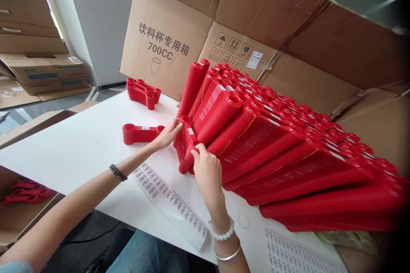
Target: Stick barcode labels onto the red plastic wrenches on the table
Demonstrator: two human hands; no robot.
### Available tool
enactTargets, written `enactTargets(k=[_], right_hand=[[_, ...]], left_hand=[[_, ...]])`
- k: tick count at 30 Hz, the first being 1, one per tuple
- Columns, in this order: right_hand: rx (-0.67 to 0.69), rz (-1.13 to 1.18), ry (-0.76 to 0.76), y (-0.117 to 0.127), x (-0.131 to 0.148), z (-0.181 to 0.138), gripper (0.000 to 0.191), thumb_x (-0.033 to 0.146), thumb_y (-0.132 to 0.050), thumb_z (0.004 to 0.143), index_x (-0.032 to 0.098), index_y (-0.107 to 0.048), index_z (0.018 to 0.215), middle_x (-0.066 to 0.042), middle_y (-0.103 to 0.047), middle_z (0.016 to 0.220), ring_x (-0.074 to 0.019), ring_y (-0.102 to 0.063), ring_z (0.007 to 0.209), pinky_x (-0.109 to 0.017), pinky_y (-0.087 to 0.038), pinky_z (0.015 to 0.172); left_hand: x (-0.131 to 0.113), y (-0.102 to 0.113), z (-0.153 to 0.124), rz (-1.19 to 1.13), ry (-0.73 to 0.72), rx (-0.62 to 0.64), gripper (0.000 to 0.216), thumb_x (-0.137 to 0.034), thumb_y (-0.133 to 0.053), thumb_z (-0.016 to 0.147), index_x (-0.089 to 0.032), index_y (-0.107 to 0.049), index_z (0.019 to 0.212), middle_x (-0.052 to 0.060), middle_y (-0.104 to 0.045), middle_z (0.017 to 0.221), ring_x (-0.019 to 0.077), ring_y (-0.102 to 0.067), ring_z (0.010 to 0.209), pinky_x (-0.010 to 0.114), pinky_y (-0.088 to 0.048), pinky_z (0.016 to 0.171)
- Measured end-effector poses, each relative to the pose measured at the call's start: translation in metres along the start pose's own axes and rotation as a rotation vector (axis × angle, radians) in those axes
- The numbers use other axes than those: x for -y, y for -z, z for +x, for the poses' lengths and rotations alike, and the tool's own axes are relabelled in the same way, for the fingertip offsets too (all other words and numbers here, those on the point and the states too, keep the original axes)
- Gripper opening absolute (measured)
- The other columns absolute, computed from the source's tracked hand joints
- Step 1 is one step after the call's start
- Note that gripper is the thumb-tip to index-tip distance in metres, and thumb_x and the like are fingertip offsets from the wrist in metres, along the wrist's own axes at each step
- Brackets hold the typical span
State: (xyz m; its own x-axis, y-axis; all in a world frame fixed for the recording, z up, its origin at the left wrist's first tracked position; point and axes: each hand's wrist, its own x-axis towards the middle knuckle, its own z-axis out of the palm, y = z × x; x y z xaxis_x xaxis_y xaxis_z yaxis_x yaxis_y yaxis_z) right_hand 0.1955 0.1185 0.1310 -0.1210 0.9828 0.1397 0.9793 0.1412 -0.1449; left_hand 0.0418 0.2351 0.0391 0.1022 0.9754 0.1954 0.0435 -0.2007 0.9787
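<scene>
Together, the left hand [167,135] and the right hand [208,172] hold a red plastic dumbbell-shaped piece [186,137] bearing a white label, their fingers closed narrowly at its two ends. Tall ribbed red plastic stacks [272,153] lean just right of the fingers. Left of them, a loose red plastic bar with round ends [139,136] lies on the white counter [80,158]; below them lies a translucent barcode-label sheet [179,214].

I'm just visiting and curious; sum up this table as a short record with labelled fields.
Left hand: on far end of a labelled red piece
Right hand: on its near end
Right side: banded red stacks
Left side: loose red pieces
Between forearms: barcode sheet
Surface: white table
Behind: printed cardboard
</scene>
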Motion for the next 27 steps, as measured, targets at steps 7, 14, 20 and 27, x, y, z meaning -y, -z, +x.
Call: enactTargets(k=[7,14,20,27], right_hand=[[-0.003,0.033,-0.016,-0.003,0.0,-0.002,0.019,0.026,-0.045,0.103,0.021,-0.063,0.102,-0.005,-0.073,0.079,-0.0221,-0.068,0.069,-0.027,-0.024,0.053],[-0.12,0.266,0.006,-0.009,-0.001,-0.014,0.019,0.024,-0.048,0.1,0.019,-0.062,0.112,-0.002,-0.071,0.075,-0.0188,-0.065,0.065,-0.025,-0.032,0.055],[-0.509,0.51,-0.202,-0.005,-0.055,-0.074,0.031,0.044,-0.047,0.098,0.018,-0.062,0.099,-0.003,-0.066,0.071,-0.0145,-0.06,0.06,-0.023,-0.044,0.059],[-0.331,0.107,-0.372,-0.086,-0.175,-0.167,0.072,0.069,-0.027,0.091,0.012,-0.069,0.105,-0.018,-0.071,0.105,-0.0333,-0.062,0.094,-0.044,-0.048,0.079]], left_hand=[[0.0,0.0,-0.001,0.019,-0.005,0.004,0.047,-0.052,-0.04,0.093,-0.016,-0.05,0.121,0.01,-0.062,0.122,0.0241,-0.054,0.122,0.038,-0.045,0.104],[-0.004,0.0,-0.002,0.052,-0.001,-0.005,0.044,-0.048,-0.04,0.094,-0.016,-0.049,0.122,0.011,-0.06,0.126,0.0236,-0.055,0.121,0.04,-0.045,0.106],[-0.019,0.009,-0.01,0.125,0.032,-0.048,0.044,-0.043,-0.042,0.093,-0.015,-0.043,0.127,0.014,-0.053,0.136,0.0245,-0.053,0.124,0.042,-0.046,0.104],[-0.042,0.034,-0.061,0.36,-0.006,-0.025,0.043,-0.047,-0.043,0.092,-0.017,-0.049,0.122,0.014,-0.055,0.135,0.0255,-0.055,0.123,0.045,-0.05,0.1]])
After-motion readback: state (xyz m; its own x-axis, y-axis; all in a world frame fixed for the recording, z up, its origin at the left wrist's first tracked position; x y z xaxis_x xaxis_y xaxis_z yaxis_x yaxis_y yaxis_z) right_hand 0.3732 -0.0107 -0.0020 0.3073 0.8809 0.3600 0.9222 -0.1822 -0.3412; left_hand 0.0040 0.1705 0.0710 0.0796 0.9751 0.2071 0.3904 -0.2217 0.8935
